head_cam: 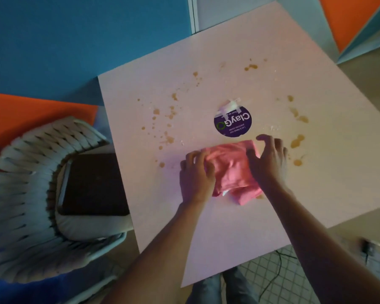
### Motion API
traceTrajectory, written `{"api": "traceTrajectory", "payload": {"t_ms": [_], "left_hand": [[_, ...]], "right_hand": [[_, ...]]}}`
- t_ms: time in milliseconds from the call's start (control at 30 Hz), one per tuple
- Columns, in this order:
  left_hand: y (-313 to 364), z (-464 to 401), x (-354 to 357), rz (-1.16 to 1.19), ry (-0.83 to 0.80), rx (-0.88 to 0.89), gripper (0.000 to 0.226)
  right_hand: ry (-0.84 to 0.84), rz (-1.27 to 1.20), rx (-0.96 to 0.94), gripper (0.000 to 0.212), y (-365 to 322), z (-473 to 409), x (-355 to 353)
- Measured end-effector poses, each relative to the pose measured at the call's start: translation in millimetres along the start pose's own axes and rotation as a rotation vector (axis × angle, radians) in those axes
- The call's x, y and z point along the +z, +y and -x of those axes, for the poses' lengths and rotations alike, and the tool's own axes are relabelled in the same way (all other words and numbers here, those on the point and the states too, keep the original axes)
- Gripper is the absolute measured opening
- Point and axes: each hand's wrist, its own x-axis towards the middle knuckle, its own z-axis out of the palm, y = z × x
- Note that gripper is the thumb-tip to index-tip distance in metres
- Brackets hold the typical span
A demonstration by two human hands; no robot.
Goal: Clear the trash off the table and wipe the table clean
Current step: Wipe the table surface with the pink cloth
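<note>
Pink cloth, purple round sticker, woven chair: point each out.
pink cloth point(233, 170), head view, on the bare middle of the cloth between the two hands.
purple round sticker point(233, 125), head view, on the centre of its printed face.
woven chair point(20, 194), head view, on the woven backrest.

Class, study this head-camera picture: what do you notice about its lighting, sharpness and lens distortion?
Head view: dim light with a pinkish cast on the table; soft throughout, with the sticker text barely legible; the left hand and right hand on the cloth look slightly blurred; wide-angle bending curves the chair and skews the table edges.
</note>
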Motion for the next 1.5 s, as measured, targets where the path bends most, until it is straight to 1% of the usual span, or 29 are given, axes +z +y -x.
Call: {"api": "traceTrajectory", "payload": {"t_ms": [33, 67, 167, 200, 267, 400, 567, 667, 867, 967, 1067, 1233, 1300, 1400, 1433, 1500], "left_hand": [[-8, 0, 0, -0.043, 0.021, 0.004, 0.031], [-17, 0, 1, -0.083, 0.042, 0.007, 0.031], [-56, 9, -3, -0.189, 0.135, 0.022, 0.034], [-68, 11, -6, -0.221, 0.153, 0.011, 0.036], [-92, 13, -11, -0.302, 0.15, -0.039, 0.04], [-123, 20, -20, -0.403, 0.12, -0.091, 0.044], [-131, 24, -14, -0.386, 0.101, -0.117, 0.047], [-132, 23, -14, -0.377, 0.091, -0.128, 0.049], [-134, 23, -14, -0.334, 0.113, -0.13, 0.048], [-135, 22, -14, -0.301, 0.124, -0.132, 0.048], [-136, 22, -14, -0.26, 0.18, -0.106, 0.048], [-139, 25, -20, -0.19, 0.228, -0.048, 0.049], [-155, 35, -24, -0.232, 0.239, -0.042, 0.047], [-179, 62, -32, -0.357, 0.272, -0.183, 0.043], [-182, 70, -33, -0.354, 0.284, -0.236, 0.043], [-182, 76, -31, -0.261, 0.29, -0.318, 0.043]], "right_hand": [[0.028, 0.042, -0.072, 0.04, -3, 5, 4], [0.02, 0.091, -0.143, 0.044, -2, 10, 11], [-0.17, 0.271, -0.275, 0.053, 5, 26, 40], [-0.218, 0.319, -0.302, 0.058, 9, 29, 48], [-0.257, 0.364, -0.32, 0.063, 15, 30, 63], [-0.239, 0.461, -0.324, 0.069, 18, 29, 79], [-0.217, 0.515, -0.312, 0.07, 8, 27, 94], [-0.217, 0.522, -0.339, 0.068, -3, 18, 105], [-0.217, 0.459, -0.542, 0.065, -49, 15, 144], [-0.213, 0.438, -0.619, 0.063, -48, 32, 149], [-0.203, 0.42, -0.681, 0.061, -38, 54, 142], [-0.22, 0.441, -0.668, 0.059, -7, 96, 118], [-0.194, 0.45, -0.641, 0.058, 11, 104, 104], [-0.191, 0.473, -0.592, 0.057, 25, 107, 92], [-0.182, 0.477, -0.574, 0.057, 24, 108, 93], [-0.168, 0.492, -0.525, 0.056, 23, 107, 95]]}}
